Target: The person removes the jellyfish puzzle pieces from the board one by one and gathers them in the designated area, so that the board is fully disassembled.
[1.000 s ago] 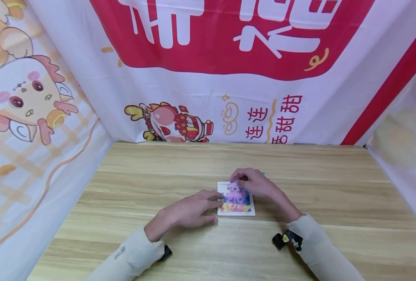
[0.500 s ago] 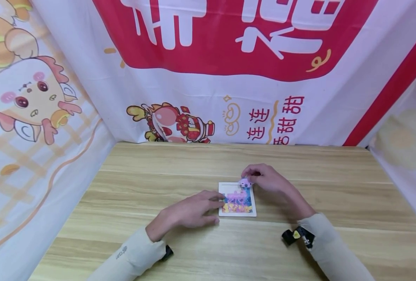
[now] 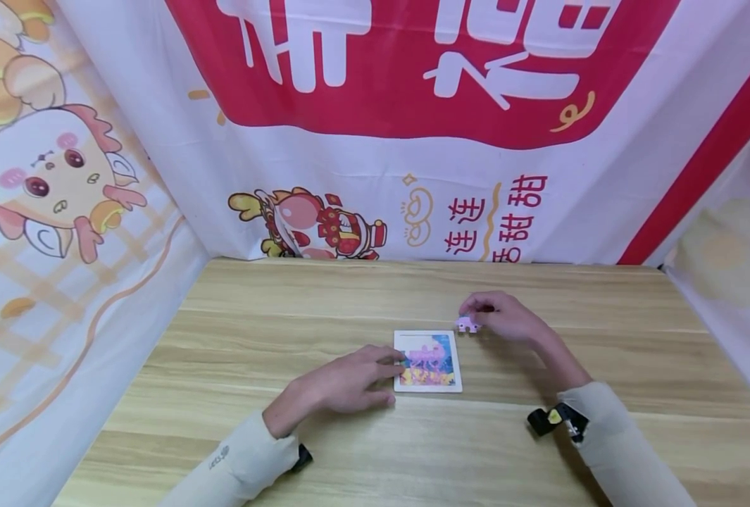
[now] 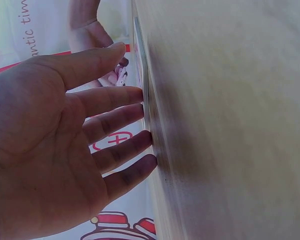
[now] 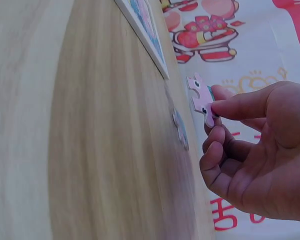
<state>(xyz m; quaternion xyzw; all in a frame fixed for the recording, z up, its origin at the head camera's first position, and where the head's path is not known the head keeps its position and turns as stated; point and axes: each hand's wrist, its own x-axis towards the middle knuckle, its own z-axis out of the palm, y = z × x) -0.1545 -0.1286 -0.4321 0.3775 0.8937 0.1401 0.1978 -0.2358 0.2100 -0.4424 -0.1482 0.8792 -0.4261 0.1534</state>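
Note:
A square jigsaw puzzle board (image 3: pixel 415 341) with a white rim lies on the table; it shows a pink figure over blue and yellow, and its upper left is bare white. My left hand (image 3: pixel 355 380) rests at the board's left edge, fingers extended and fingertips touching it. Beyond the board's upper right corner, my right hand (image 3: pixel 504 317) pinches a pink puzzle piece (image 5: pixel 202 95) with two dark eyes between thumb and fingers, raised off the table. Below it, the right wrist view has a second puzzle piece (image 5: pixel 180 131) flat on the wood; the head view hides it.
The wooden table (image 3: pixel 273 303) runs back to a white and red printed cloth (image 3: pixel 375 162). A second printed cloth (image 3: pixel 64 282) hangs along the left side, and a pale one (image 3: pixel 723 282) along the right.
My right hand has moved right, carrying the pink puzzle piece off the board's top and past its upper right corner. My left hand has stayed at the board's left edge.

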